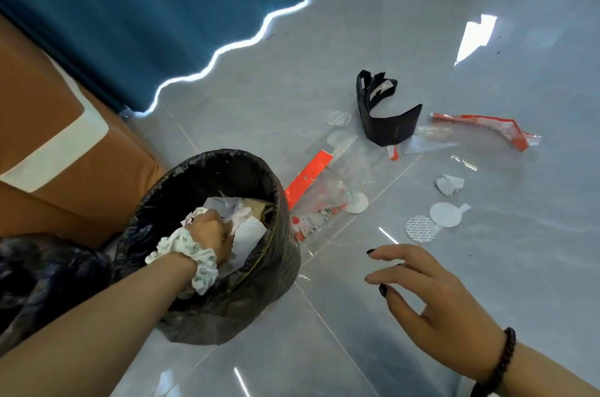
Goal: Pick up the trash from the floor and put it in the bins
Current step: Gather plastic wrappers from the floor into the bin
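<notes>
In the head view the step in hand looks like a deposit: the left hand (211,231), at lower left of centre with a patterned scrunchie (191,253) on its wrist, is sunk inside the black-lined bin (259,283), its knuckles up and its fingers curled down among the white paper scraps (250,231) already there. Whether those fingers are clamped on a piece or have let it go cannot be told, because their tips are buried in the paper.

The right hand (431,296), at lower right with a dark bead bracelet (500,361) on the wrist, hovers above the tiled floor (487,39) with fingers spread apart and holding nothing, pointing toward the litter.

Most of the trash remains on the floor in the middle right of the frame: a clear bag with an orange strip (311,185) touching the bin's side, round foil seals (420,228) just above the right hand's fingertips, a crumpled white wad (449,186), a bent black card sleeve (389,117) and a red-and-clear wrapper (487,128) further up.

The next move probably calls for the right hand to drop onto the nearest seals; being flat on glossy tile, they may need a fingernail under the edge.

A second dark bag (42,273) at the far left is cut off by the frame, so whether it is another bin is unclear. A blue curtain (162,6) fills the upper left.
</notes>
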The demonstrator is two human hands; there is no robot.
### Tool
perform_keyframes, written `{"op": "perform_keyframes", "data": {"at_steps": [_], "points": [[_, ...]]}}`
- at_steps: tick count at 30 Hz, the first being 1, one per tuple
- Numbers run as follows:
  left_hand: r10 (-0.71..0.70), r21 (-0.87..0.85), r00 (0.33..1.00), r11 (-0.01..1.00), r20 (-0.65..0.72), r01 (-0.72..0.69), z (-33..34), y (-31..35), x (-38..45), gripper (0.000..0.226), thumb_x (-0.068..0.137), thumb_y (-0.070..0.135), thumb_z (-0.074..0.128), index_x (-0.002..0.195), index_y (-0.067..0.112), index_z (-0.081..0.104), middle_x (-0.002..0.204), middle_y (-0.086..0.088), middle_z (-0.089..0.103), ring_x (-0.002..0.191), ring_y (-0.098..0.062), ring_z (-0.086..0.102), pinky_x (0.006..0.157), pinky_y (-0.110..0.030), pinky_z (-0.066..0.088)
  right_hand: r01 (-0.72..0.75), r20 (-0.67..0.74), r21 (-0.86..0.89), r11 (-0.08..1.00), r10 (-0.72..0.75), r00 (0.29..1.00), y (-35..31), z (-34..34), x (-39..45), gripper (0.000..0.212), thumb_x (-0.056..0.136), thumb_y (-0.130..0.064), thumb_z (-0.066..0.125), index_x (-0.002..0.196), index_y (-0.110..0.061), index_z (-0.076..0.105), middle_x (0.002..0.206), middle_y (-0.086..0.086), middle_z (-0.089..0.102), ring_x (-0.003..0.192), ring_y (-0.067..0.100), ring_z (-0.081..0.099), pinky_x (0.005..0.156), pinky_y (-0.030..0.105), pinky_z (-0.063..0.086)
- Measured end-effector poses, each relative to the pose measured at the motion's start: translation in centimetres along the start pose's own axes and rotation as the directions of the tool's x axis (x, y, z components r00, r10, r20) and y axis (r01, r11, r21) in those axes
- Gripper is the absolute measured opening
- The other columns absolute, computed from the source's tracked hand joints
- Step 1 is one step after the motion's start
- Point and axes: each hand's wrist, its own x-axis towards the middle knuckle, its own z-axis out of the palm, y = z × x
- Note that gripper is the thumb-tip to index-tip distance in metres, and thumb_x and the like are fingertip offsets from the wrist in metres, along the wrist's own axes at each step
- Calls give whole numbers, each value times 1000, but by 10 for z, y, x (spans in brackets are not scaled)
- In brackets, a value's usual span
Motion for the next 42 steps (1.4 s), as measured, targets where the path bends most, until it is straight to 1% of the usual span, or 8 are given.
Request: {"op": "perform_keyframes", "data": {"at_steps": [4, 8, 14, 19, 28, 32, 38, 42], "points": [[-133, 153, 983, 982, 128, 113, -38, 6, 1, 33, 91, 34, 39, 100, 17, 66, 115, -8, 52, 111, -31, 45, 81, -31, 34, -42, 50, -19, 999, 43, 998, 10, 3, -3, 34, 84, -12, 65, 102, -41, 63, 126, -23, 48, 116, -4, 49, 94, 3, 36], [-227, 140, 948, 970, 224, 200, -86, 24, 12, 27, 88, 18, 46, 62, 12, 49, 75, -6, 53, 74, -21, 50, 64, -26, 33, -58, 17, -14, 998, 59, 998, 11, 6, 1, 32, 84, -14, 62, 100, -42, 64, 124, -22, 51, 115, -2, 50, 95, 7, 38], [-36, 47, 980, 998, -197, 46, -128, 99, 4, 21, 84, 16, 45, 71, 8, 60, 77, -6, 60, 76, -26, 60, 69, -31, 51, -103, 16, -13, 995, 103, 995, 17, 6, 2, 31, 84, -13, 64, 99, -41, 65, 123, -23, 51, 118, -4, 47, 96, 5, 37], [84, -95, 964, 989, -253, -111, -82, 156, 4, 23, 86, 25, 47, 94, 15, 67, 94, -5, 65, 90, -27, 63, 70, -32, 48, -156, -7, -24, 987, 156, 988, 24, -1, 0, 33, 82, -10, 68, 97, -39, 66, 121, -21, 52, 116, -8, 44, 92, 1, 36], [-28, -205, 928, 972, 372, 111, 88, 176, 56, 55, 92, 22, 51, 141, 7, 31, 145, -17, 34, 133, -32, 35, 106, -35, 31, -274, -31, -44, 961, 273, 961, 45, -20, -23, 30, 81, -7, 69, 95, -32, 69, 120, -20, 52, 115, -10, 43, 84, 0, 38], [-134, -231, 978, 958, 162, 170, 119, 166, 68, 54, 85, 25, 56, 134, 14, 38, 150, -17, 18, 138, -35, 22, 113, -40, 21, -297, -4, -71, 952, 298, 955, 53, -27, -35, 27, 81, -9, 68, 95, -32, 68, 119, -16, 55, 115, -8, 45, 91, 0, 34], [15, -261, 999, 965, -40, -25, 124, 167, 70, 25, 84, 16, 53, 107, 23, 60, 155, -11, 12, 142, -29, 14, 113, -39, 22, -316, 65, -102, 943, 323, 944, 61, -33, -42, 24, 82, -17, 62, 96, -35, 66, 121, -18, 53, 113, -7, 48, 85, -2, 34], [37, -217, 999, 975, -4, -37, 122, 169, 69, 23, 85, 15, 49, 101, 22, 65, 137, -3, 44, 127, -24, 39, 107, -33, 27, -307, 79, -99, 947, 315, 946, 58, -25, -36, 22, 81, -23, 56, 96, -36, 66, 120, -21, 52, 112, -8, 48, 87, -1, 34]]}}
